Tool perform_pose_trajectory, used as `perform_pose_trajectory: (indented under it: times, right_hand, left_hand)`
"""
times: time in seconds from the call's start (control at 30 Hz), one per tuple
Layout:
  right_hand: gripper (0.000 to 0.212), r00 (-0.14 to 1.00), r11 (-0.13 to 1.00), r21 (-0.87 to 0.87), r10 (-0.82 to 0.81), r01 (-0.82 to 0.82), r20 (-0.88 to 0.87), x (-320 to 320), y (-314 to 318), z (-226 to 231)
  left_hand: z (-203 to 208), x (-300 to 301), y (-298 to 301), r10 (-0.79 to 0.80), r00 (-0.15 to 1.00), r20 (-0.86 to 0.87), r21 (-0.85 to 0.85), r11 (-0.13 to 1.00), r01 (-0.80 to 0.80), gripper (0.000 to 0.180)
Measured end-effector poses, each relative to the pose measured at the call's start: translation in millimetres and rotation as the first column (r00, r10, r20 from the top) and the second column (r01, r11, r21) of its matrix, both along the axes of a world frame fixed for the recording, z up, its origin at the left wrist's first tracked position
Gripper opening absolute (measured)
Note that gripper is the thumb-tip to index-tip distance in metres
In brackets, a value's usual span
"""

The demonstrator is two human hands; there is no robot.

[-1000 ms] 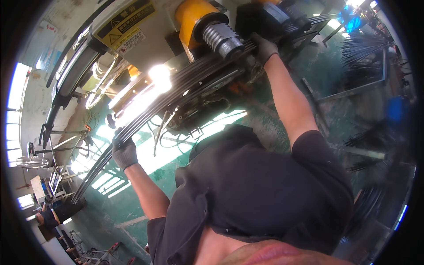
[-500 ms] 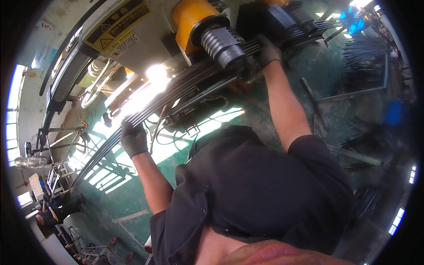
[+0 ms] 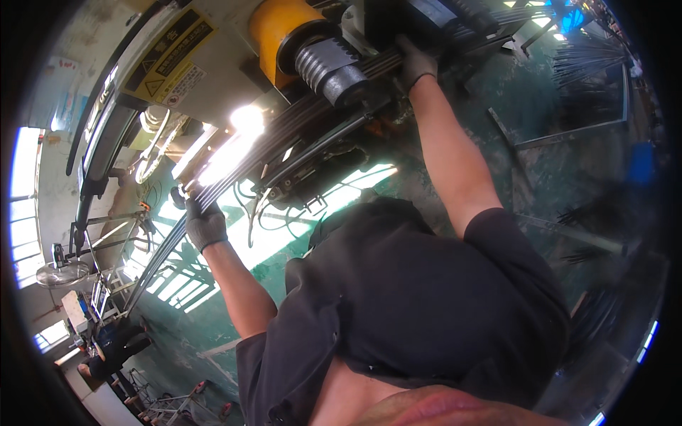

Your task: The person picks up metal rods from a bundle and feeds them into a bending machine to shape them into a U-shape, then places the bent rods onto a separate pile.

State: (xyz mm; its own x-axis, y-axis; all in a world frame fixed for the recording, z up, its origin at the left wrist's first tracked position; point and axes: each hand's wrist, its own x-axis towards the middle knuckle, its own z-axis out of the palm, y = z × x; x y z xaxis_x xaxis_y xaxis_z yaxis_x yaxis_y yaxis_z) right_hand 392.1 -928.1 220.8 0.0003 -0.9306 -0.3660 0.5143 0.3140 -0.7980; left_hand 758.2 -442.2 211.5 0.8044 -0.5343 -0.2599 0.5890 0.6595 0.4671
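Note:
A bundle of long, thin metal rods [image 3: 284, 129] runs slantwise from lower left to upper right along the front of a machine. My left hand [image 3: 206, 226], in a dark grey knit glove, is closed round the bundle toward its left part. Farther right, just past a ribbed metal cylinder [image 3: 330, 71], my gloved right hand [image 3: 418, 65] grips the same rods; its fingertips are partly hidden in shadow. Beyond my left hand the rods bend downward toward the floor. The cylinder sits below a yellow machine housing [image 3: 280, 28], close above the rods.
A pale machine panel [image 3: 231, 78] with a yellow-black warning label [image 3: 174, 53] stands ahead. Hoses and brackets hang under the rods. Bunches of thin rods [image 3: 586, 60] lie at the far right. A fan [image 3: 62, 272] and another person [image 3: 117, 349] are at the left.
The view has shifted, and the machine sits farther left in the picture. My right hand is a little farther from the ribbed cylinder. Both hands keep hold of the rods.

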Motion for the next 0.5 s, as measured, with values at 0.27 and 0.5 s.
perform_pose_trajectory:
  times: [0.27, 0.5]
  right_hand:
    - [0.049, 0.992, 0.995, -0.049, 0.078, -0.084, -0.101, 29.2, 50.5, 2.3]
    - [0.040, 0.975, 0.985, -0.003, 0.170, -0.171, 0.145, -3.0, -11.2, -27.4]
  left_hand:
    - [-17.9, 0.4, -10.9, 0.026, 0.997, -0.067, 0.042, 0.999, -0.023, 0.028]
    - [14.2, -18.7, -12.0, 0.078, 0.995, -0.068, 0.011, 0.997, -0.078, 0.032]
